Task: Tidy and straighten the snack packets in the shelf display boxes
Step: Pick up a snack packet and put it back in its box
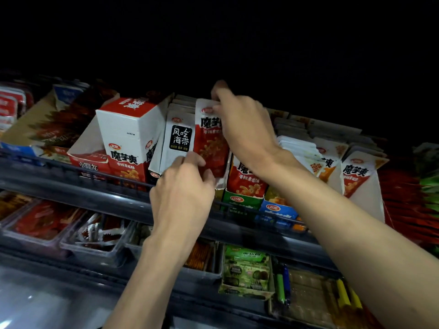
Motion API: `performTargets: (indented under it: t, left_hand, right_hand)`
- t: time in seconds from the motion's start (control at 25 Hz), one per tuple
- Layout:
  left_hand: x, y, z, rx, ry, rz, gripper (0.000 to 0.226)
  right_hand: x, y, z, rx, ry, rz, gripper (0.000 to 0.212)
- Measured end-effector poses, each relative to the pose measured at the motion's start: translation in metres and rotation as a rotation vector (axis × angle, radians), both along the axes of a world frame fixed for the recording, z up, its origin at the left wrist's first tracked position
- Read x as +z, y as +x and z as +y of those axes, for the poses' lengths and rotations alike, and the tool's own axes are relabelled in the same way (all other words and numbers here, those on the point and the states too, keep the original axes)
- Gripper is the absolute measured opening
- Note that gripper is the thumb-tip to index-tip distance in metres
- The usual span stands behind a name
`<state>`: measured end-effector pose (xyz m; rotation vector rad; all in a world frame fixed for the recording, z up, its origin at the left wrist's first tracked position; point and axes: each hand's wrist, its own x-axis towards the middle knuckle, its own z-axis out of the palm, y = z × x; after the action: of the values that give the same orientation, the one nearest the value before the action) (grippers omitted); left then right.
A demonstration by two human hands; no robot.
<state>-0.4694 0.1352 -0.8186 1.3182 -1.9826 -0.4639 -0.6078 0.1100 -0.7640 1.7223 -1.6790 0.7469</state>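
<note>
Dark shelf [71, 186], red-and-white snack packet [210, 148]

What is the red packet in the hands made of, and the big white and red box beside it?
The red packet looks like thin plastic film with a glossy finish: it shines and has a flat, sealed white top edge. The white and red box looks like printed cardboard, smooth and fairly matte: it has stiff flat sides and sharp folded corners.
</note>
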Motion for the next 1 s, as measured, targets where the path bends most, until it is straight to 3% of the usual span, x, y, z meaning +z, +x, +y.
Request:
performTargets:
  t: [0.24,0.4,0.48,0.56,0.72,0.84,1.0]
  left_hand:
    - [0.008,-0.005,0.006,-0.007,-0.172,0.506,0.049]
    - [0.012,-0.010,0.017,-0.067,-0.277,0.667,0.054]
    - [0.014,-0.012,0.024,-0.175,-0.224,0.776,0.041]
    - [0.017,-0.017,0.035,-0.374,-0.095,0.861,0.012]
    - [0.023,-0.032,0.058,-0.695,0.147,0.850,0.011]
    - [0.020,-0.045,0.067,-0.824,0.260,0.812,0.011]
    - [0.016,-0.063,0.079,-0.890,0.322,0.795,0.012]
  right_hand:
    - [0.038,0.008,0.043,0.264,-0.342,-0.259,0.016]
    - [0.053,0.000,0.089,0.365,-0.442,-0.387,0.009]
    - [0.053,-0.008,0.111,0.399,-0.411,-0.530,0.004]
    - [0.048,-0.018,0.130,0.416,-0.367,-0.733,0.005]
    - [0.034,-0.041,0.158,0.342,-0.354,-1.127,0.016]
    - [0.021,-0.055,0.171,0.303,-0.273,-1.416,0.015]
    - [0.016,-0.070,0.184,0.252,-0.184,-1.525,0.013]
